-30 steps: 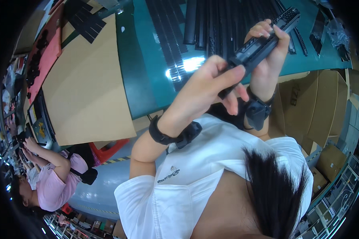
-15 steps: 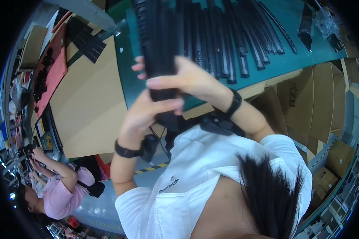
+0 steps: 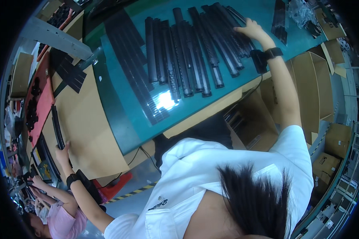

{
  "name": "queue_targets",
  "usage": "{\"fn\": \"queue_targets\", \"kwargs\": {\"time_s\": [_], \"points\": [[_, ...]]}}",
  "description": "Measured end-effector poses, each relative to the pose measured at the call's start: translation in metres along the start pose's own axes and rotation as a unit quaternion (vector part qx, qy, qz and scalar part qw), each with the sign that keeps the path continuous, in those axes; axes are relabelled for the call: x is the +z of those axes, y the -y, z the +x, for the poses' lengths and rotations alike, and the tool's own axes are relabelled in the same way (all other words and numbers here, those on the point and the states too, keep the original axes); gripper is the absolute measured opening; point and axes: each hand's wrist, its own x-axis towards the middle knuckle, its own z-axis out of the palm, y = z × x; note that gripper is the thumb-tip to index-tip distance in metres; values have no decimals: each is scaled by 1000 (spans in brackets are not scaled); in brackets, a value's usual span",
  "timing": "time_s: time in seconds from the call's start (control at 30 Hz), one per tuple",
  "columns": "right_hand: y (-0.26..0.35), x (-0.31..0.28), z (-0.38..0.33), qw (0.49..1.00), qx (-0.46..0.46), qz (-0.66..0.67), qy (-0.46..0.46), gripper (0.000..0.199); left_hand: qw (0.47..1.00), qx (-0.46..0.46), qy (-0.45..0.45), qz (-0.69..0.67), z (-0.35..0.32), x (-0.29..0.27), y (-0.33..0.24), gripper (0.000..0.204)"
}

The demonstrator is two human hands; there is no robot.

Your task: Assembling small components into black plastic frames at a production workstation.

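My left hand is closed around the lower end of a long, narrow black strip, held over the cardboard sheet at the left. On the right, my right hand reaches over the right end of a row of long black strips, thumb and fingers apart. It is nearest to a slim black strip lying aslant there; whether the fingertips touch it I cannot tell. Several strips in the row have a glossy or meshed face. Flat black slatted sheets lie left of the row.
A teal table mat carries the strips, with a clear plastic bag at its far right. Brown cardboard adjoins on the left, beside a red tray of small black parts. Cardboard boxes stand right; a co-worker in pink works lower left.
My hands were together around a dark bundle before me. They have parted: the left went left and holds a strip, the right moved over the row's right end. The slatted sheets now show.
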Motion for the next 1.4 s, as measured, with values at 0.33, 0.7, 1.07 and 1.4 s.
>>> {"fn": "queue_targets", "kwargs": {"time_s": [0.33,0.7,1.07,1.4], "points": [[70,8,-12,981,-40,157,105,85,984,118,-124,51,-29,-11,-80,68],[139,-5,-50,677,-5,677,287,27,870,368,105,-312,-219,-69,-372,53],[212,-30,-139,544,14,795,269,25,585,190,487,-621,-290,-13,-480,38],[196,-10,-157,540,11,797,270,20,589,100,504,-623,-278,-4,-449,39]]}}
